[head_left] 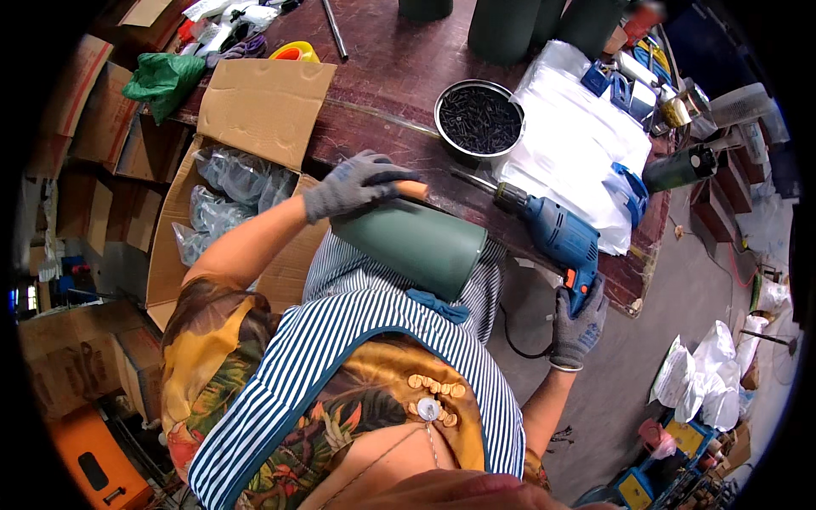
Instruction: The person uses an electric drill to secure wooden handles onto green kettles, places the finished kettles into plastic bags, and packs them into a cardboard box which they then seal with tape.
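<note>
My left hand point(357, 184), in a grey knit glove, rests on the top end of a dark green cylinder point(416, 244) that lies tilted across my lap against the table edge. A short tan piece point(414, 189) sticks out by my fingertips. My right hand point(580, 327), also gloved, grips the handle of a blue electric drill point(557, 234). The drill's bit point(473, 179) points left toward the cylinder's top. A round metal bowl of dark screws point(478, 118) stands on the table just beyond.
The dark red table point(382, 76) carries white plastic sheeting point(569, 136), more green cylinders point(506, 25) and small tools at the right. An open cardboard box point(229, 195) of plastic-wrapped parts stands at my left. White bags point(705, 374) lie on the floor at right.
</note>
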Tool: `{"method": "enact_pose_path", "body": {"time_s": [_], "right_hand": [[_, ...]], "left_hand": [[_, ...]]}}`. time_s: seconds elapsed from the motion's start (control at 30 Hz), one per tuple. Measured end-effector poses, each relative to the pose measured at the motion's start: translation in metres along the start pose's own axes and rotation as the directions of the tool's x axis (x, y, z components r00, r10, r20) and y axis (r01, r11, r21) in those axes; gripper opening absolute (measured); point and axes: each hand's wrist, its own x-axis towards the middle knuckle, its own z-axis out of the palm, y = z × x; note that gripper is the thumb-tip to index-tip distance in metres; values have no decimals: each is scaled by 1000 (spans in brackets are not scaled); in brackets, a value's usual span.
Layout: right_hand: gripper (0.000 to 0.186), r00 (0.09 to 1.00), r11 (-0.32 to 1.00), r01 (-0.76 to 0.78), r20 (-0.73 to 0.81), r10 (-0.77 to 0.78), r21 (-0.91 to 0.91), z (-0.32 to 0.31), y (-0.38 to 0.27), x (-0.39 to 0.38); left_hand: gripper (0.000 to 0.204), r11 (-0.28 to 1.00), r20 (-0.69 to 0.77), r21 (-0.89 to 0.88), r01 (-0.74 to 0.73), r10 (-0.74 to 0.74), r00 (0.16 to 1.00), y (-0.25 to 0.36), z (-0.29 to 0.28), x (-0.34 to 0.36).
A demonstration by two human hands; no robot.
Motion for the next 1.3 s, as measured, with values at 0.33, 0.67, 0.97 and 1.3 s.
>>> {"method": "enact_pose_path", "body": {"time_s": [0.33, 0.67, 0.97, 1.3], "right_hand": [[84, 997, 994, -76, 11, 75, 76, 11, -7, -14], [86, 999, 997, -42, -21, 43, 69, 16, -5, -16], [93, 994, 952, -112, 33, 107, 284, 24, -2, -13], [91, 934, 841, -357, 138, 330, 406, 32, -43, -28]], "left_hand": [[35, 926, -398, 376, 46, 116, 910, 23, -30, 126], [26, 872, -383, 481, 91, 116, 916, 2, -12, 161], [20, 524, -377, -829, -194, -270, 886, -8, -15, 127], [17, 193, 393, -845, 499, -410, 823, -42, -5, 76]]}}
